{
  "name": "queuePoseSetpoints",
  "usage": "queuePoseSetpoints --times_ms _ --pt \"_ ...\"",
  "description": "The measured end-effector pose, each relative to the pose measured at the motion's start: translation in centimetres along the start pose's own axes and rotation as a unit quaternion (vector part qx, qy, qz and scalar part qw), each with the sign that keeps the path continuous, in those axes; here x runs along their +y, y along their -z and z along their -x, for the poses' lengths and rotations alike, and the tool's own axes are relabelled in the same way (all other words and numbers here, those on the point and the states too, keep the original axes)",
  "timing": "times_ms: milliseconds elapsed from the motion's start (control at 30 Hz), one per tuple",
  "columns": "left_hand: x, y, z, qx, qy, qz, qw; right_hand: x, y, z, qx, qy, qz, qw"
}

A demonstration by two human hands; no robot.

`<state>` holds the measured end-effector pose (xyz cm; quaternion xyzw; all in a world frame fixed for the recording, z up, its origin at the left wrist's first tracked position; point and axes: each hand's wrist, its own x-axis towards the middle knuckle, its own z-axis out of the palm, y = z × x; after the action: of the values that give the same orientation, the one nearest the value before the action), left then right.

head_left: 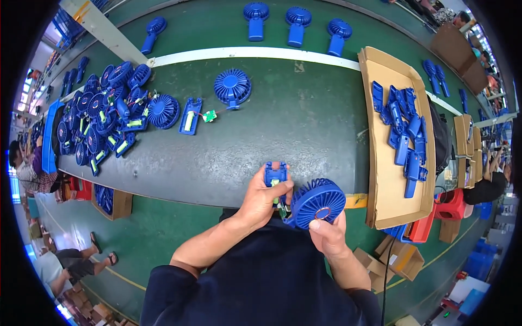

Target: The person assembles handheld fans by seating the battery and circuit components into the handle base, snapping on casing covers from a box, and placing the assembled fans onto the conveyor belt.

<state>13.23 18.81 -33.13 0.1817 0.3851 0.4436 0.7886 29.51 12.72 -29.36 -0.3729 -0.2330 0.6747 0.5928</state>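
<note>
Close to my body, at the bench's near edge, my left hand (pixel 255 202) grips an opened blue fan handle shell (pixel 275 170), thumb across it. Part of a green-yellow battery and a green circuit board shows below the thumb. My right hand (pixel 330 237) holds a round blue fan head (pixel 319 200) by its rim, thumb on the front near the centre. The head sits right beside the handle; how they join is hidden. Farther off on the bench lie another fan head (pixel 232 87), a small green circuit board (pixel 210 116) and a handle shell with a battery (pixel 190 118), linked by wires.
A pile of opened blue fans (pixel 98 117) covers the bench's left end. To the right stands a cardboard tray (pixel 375 185) holding loose blue handle shells (pixel 401 127). Beyond the white rail (pixel 244 52), several whole fans (pixel 255 22) lie on a green surface. Other people sit nearby.
</note>
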Motion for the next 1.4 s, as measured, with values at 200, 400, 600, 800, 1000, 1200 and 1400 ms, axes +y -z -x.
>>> queuePoseSetpoints --times_ms 200,400,600,800,1000,1200,1400 --pt "-1.0 0.5 1.0 -0.066 0.025 -0.105 0.992 -0.9 0.8 -1.6 0.115 0.063 0.076 0.988" --pt "-1.1 0.2 1.6 -0.155 0.056 -0.177 0.97 -0.3 1.7 -3.3 0.099 0.033 0.13 0.986" --pt "-0.8 0.1 1.5 -0.159 0.062 -0.21 0.963 -0.2 2.1 -3.9 0.08 0.034 0.182 0.98" --pt "-1.3 0.6 1.3 -0.161 0.055 -0.201 0.965 -0.9 2.5 -4.4 0.048 0.023 0.246 0.968" --pt "-0.6 1.1 1.2 -0.218 0.102 -0.164 0.957 -1.5 2.9 -4.5 0.022 -0.04 0.258 0.965" --pt "0.3 1.6 1.0 -0.25 0.109 -0.234 0.933 -2.4 2.1 -4.3 0.0 -0.088 0.251 0.964" --pt "-0.4 1.4 1.4 -0.146 0.094 -0.058 0.983 0.1 2.0 -3.6 0.036 0.085 0.251 0.963"
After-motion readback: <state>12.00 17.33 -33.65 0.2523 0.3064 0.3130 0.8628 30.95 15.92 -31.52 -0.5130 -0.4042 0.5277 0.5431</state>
